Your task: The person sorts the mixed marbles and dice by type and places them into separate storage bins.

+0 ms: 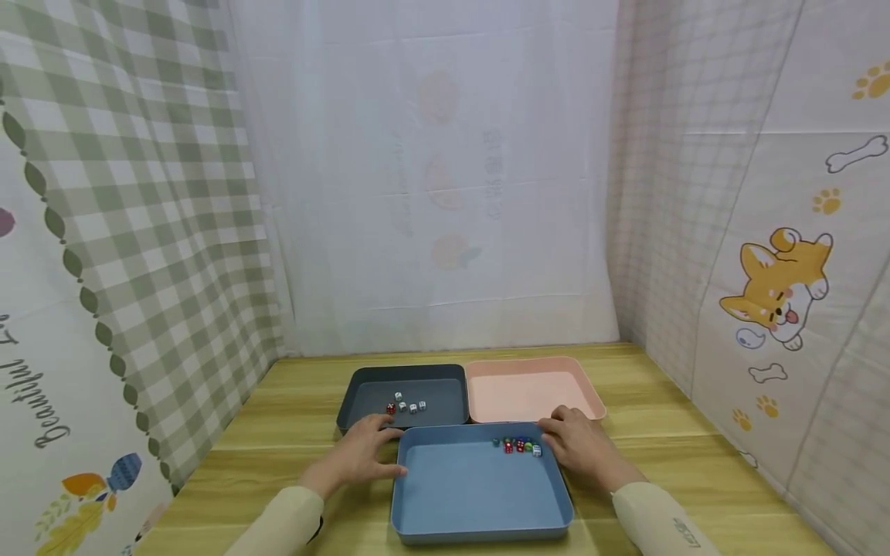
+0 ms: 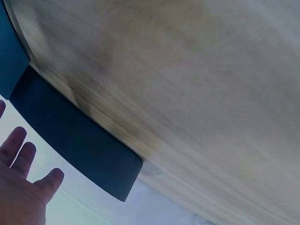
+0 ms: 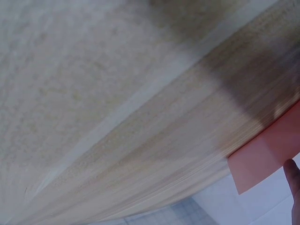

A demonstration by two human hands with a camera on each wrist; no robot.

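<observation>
Two bare hands in pale sleeves (image 1: 283, 519) reach in from the near side of a wood-patterned worktop (image 1: 292, 409), one at each side of a shallow blue tray (image 1: 480, 494). The left hand (image 1: 358, 455) lies palm inward at the tray's left edge, fingers extended toward its far left corner, the thumb apart from them and at the rim. The right hand (image 1: 577, 444) bends over the far right corner, fingers pointing inward; whether they grip the rim cannot be told.

Inside the blue tray, mixed dice (image 1: 520, 446) in red, green, blue and white cluster along the far edge, close to the right hand. Beyond it, toward the worktop's far edge, a dark tray (image 1: 445, 398) on the left holds one red die (image 1: 391, 408) and four white dice (image 1: 413, 408); a pink tray (image 1: 524, 390) sits beside it on the right.

Only the head view shows the dice and the tray floors. The left wrist view adds the dark tray's outer wall and the left fingers, spread and relaxed. The right wrist view gives the pink tray's outer wall, with just one finger visible at the picture's right side.
</observation>
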